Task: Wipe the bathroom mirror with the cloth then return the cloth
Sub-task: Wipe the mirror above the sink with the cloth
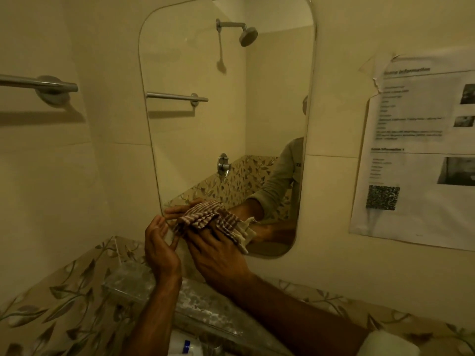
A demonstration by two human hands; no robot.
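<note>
A tall mirror [226, 111] with rounded corners hangs on the cream wall. A brown and white striped cloth [213, 219] is pressed flat against its lower left part. My right hand [218, 255] lies on the cloth with fingers spread, holding it to the glass. My left hand [159, 247] is just left of the cloth at the mirror's lower left edge, palm turned inward, fingers apart and holding nothing. The mirror reflects both hands, a grey sleeve, a shower head and a towel rail.
A glass shelf [154, 286] juts out below the mirror, under my forearms. A metal towel rail [41, 84] is on the left wall. Printed paper sheets [421, 150] are taped to the wall at right. Leaf-patterned tiles [64, 304] run along the bottom.
</note>
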